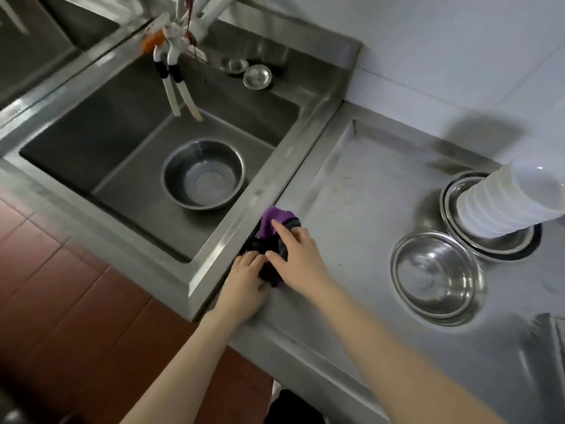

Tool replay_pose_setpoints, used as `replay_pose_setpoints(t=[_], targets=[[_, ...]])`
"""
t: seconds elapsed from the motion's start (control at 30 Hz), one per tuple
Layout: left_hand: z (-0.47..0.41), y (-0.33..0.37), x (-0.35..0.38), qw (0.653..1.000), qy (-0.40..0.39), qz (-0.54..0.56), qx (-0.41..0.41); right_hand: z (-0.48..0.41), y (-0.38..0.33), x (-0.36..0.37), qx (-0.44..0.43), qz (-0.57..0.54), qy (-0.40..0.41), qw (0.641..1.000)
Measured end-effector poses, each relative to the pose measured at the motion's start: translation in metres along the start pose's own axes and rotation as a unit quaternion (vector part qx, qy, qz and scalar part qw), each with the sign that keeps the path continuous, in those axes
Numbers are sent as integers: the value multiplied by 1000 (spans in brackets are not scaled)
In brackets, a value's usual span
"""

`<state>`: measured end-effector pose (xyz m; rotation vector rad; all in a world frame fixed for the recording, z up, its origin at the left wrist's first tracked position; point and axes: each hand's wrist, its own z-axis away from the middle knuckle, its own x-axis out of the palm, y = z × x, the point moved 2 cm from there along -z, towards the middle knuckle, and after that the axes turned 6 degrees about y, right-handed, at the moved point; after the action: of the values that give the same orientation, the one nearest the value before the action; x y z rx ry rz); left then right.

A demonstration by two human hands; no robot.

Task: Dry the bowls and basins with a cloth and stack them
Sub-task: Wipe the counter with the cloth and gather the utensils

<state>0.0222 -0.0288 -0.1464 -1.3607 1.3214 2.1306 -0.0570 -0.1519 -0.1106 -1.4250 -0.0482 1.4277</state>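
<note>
Left hand [244, 278] and right hand [301, 258] are bunching the cloth [276, 220] at the counter [367, 194] edge, fingers clamped on it; next is probably lifting the basin [203, 174] sitting in the sink [91, 142]

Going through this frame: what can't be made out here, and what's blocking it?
Head view only:
1. Cloth: mostly under the left hand and right hand; whether the right hand grips or just presses it is unclear.
2. Stack of white bowls: cut off by the right edge; it hides the steel basins beneath, so their number is unclear.
3. Basin in the sink: too blurred to tell wet from dry.
</note>
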Motion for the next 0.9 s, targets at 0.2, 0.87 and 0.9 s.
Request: replay_pose_setpoints(t=[0.2,0.87,0.9], targets=[[23,-12,0,997,10,59,40,6,33,31,-130,251,30,959],[-114,8,43,973,50,-2,225,-17,101,30,-49,196,139,970],[-115,8,44,971,59,1,230,-38,107,21,-40,192,150,969]])
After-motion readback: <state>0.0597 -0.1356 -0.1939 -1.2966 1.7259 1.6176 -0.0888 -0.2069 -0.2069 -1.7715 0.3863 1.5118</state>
